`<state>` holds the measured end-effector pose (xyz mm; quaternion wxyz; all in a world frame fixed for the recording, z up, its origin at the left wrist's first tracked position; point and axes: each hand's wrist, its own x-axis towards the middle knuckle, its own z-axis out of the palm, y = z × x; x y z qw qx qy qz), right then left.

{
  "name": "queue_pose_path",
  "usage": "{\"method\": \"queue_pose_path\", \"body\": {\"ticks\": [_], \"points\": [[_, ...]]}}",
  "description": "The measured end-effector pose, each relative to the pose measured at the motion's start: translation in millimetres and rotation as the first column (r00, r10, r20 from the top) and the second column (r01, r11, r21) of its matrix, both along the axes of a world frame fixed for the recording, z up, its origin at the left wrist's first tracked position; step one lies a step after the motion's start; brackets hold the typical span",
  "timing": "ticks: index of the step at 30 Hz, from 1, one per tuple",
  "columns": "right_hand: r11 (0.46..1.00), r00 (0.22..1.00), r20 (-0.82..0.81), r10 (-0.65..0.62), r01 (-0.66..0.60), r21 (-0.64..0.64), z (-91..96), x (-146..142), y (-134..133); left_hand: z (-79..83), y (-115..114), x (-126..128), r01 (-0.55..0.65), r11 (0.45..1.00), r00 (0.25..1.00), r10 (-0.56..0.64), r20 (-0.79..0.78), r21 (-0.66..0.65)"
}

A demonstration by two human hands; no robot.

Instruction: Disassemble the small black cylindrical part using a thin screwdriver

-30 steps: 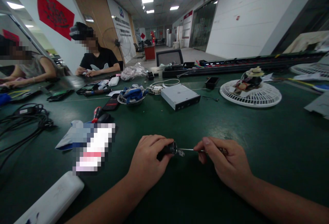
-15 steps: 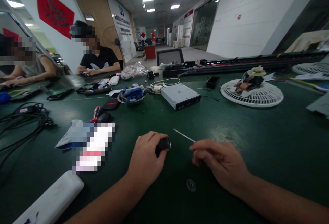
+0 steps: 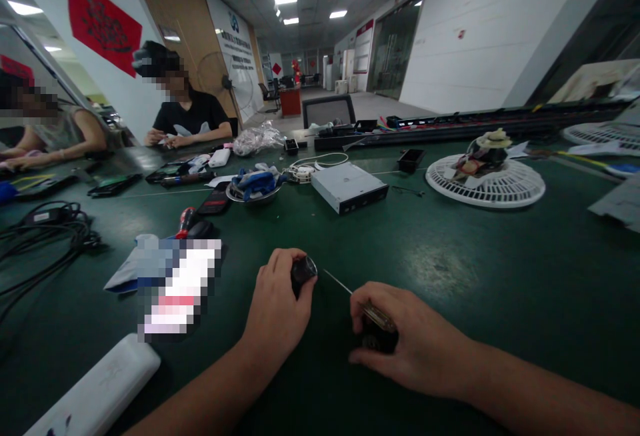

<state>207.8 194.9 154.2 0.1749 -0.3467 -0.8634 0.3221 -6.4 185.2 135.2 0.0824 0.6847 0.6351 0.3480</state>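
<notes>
My left hand (image 3: 280,299) is closed around a small black cylindrical part (image 3: 304,275), whose round end faces right. In my right hand (image 3: 400,336) is a screwdriver (image 3: 376,316) with a brownish handle and a thin metal shaft. Its tip points up and left, just short of the black part's round end, with a small gap between them. A small dark disc (image 3: 371,343) lies on the table under my right hand, partly hidden by the fingers and in shadow.
A silver disc drive (image 3: 347,186) lies ahead, beside a metal bowl (image 3: 253,193) holding blue-and-white cloth. Further right stands a white fan grille (image 3: 485,186) with a motor. At left are a white case (image 3: 100,389), a red-handled tool (image 3: 185,221) and black cables (image 3: 60,229). Two people sit across the table.
My right hand has moved left and down with the screwdriver, bringing its tip closer to the black part and covering some of the disc. My left hand has turned the part's end slightly upward.
</notes>
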Motion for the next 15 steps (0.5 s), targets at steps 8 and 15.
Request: {"method": "queue_pose_path", "body": {"ticks": [8,15], "points": [[0.996,0.987,-0.136,-0.089,0.091,0.013,-11.6,2.6,5.2,0.2,-0.4,-0.1,0.000,1.000,1.000,0.000,0.019,-0.019],[0.990,0.970,-0.199,-0.141,0.140,-0.015,-13.1,3.2,9.1,2.8,-0.9,0.4,0.029,0.998,0.999,-0.027,0.033,-0.054]]}}
